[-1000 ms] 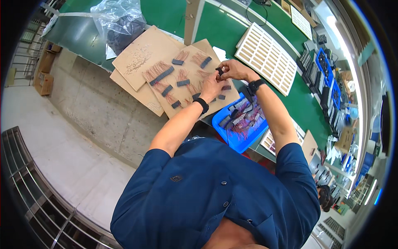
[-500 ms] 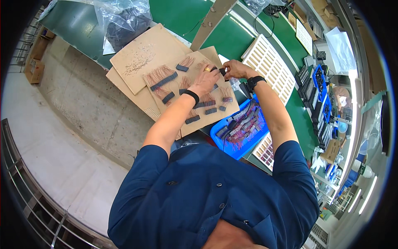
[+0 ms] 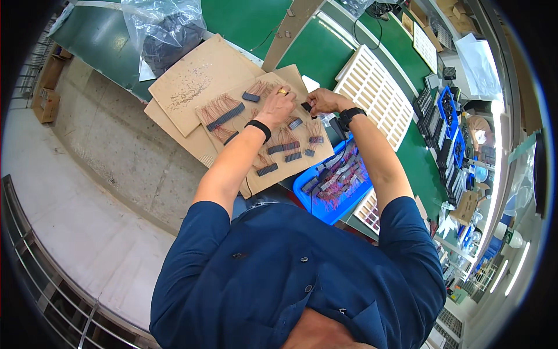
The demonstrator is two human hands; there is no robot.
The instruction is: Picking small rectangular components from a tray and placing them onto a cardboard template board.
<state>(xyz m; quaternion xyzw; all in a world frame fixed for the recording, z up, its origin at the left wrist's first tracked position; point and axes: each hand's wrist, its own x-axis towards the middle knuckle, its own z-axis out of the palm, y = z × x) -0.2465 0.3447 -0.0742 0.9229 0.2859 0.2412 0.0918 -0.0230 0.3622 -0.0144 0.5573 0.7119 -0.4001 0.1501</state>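
My left hand (image 3: 278, 104), with a ring and a black wristband, rests on a brown cardboard sheet (image 3: 290, 168). Its fingertips meet my right hand (image 3: 322, 100) over a small black connector piece (image 3: 306, 107). Both hands pinch that piece between them. My right wrist wears a black watch (image 3: 351, 114). Several black connector strips with reddish-brown wire bundles (image 3: 224, 113) lie spread across the cardboard around my left hand.
A blue tray (image 3: 317, 206) of more wired connectors sits below my right forearm. A white slotted tray (image 3: 378, 96) lies on the green bench (image 3: 250, 23). A clear plastic bag (image 3: 165, 32) with dark parts sits at the far left. Blue bins (image 3: 450, 107) stand at right.
The view has shifted, so the bench sits lower and nearer. My hands stay together at the cardboard's upper edge, the left hand now flatter on the sheet.
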